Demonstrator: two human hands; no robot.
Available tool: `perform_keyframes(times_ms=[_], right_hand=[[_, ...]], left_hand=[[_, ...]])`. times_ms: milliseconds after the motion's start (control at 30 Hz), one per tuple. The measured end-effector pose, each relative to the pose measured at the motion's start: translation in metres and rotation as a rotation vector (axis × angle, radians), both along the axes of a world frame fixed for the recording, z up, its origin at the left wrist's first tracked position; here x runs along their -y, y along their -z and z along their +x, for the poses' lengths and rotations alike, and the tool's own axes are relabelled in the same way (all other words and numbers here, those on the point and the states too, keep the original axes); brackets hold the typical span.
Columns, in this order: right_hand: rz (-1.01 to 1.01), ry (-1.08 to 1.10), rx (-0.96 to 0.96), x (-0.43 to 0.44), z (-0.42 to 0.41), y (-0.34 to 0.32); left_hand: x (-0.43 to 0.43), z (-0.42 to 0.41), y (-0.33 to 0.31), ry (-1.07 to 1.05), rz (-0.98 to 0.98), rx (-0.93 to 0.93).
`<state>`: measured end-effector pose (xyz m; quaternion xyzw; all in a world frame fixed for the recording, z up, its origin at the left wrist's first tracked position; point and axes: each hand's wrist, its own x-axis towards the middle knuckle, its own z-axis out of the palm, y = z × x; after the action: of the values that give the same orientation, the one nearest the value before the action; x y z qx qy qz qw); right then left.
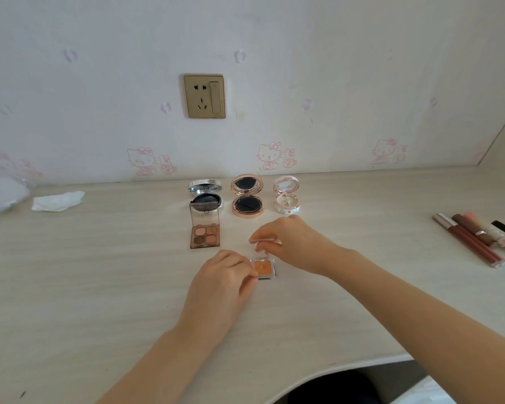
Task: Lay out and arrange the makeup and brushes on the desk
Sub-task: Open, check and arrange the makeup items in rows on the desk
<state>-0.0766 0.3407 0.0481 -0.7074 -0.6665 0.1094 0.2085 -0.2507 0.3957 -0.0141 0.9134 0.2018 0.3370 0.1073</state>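
My left hand [225, 275] covers the left edge of the orange pan [264, 268], and its clear lid [264, 242] blurs under my right fingers [267, 249]. The silver compact [206, 196] sits half behind the quad's [205, 231] lid. At the desk's [99, 287] right edge, the tubes [475, 237] run out of frame.

Only print near frame centre: faint mirrored lettering on the raised clear lid of my four-pan eyeshadow palette [205, 230], too blurred to read. Small label inside white compact [286, 195] lid, illegible.
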Motion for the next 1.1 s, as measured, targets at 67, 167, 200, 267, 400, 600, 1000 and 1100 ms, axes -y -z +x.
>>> perform_keyframes(times_ms=[67,167,200,267,400,600,1000,1100], right_hand=[[-0.007,0.012,-0.040,0.000,0.001,0.001],[0.022,0.082,-0.107,0.005,0.001,0.007],[0.046,0.127,-0.139,0.009,0.001,0.011],[0.105,0.230,-0.171,0.020,-0.001,0.020],[0.107,0.336,-0.101,0.046,-0.009,0.039],[0.182,0.234,0.088,0.060,-0.021,0.058],[0.223,0.287,0.115,0.020,-0.016,0.053],[0.172,0.306,0.115,0.009,-0.013,0.050]], left_hand=[[0.000,-0.001,0.001,-0.005,-0.015,0.006],[0.000,-0.002,0.001,-0.021,-0.046,0.005],[0.000,-0.002,0.001,-0.028,-0.052,0.002],[0.002,-0.002,-0.001,-0.051,-0.060,0.006],[0.004,-0.003,-0.002,-0.099,-0.087,0.020],[0.002,-0.001,0.001,-0.103,-0.050,-0.003],[-0.023,0.015,-0.006,-0.170,0.134,-0.107],[-0.032,0.020,-0.008,-0.186,0.176,-0.116]])
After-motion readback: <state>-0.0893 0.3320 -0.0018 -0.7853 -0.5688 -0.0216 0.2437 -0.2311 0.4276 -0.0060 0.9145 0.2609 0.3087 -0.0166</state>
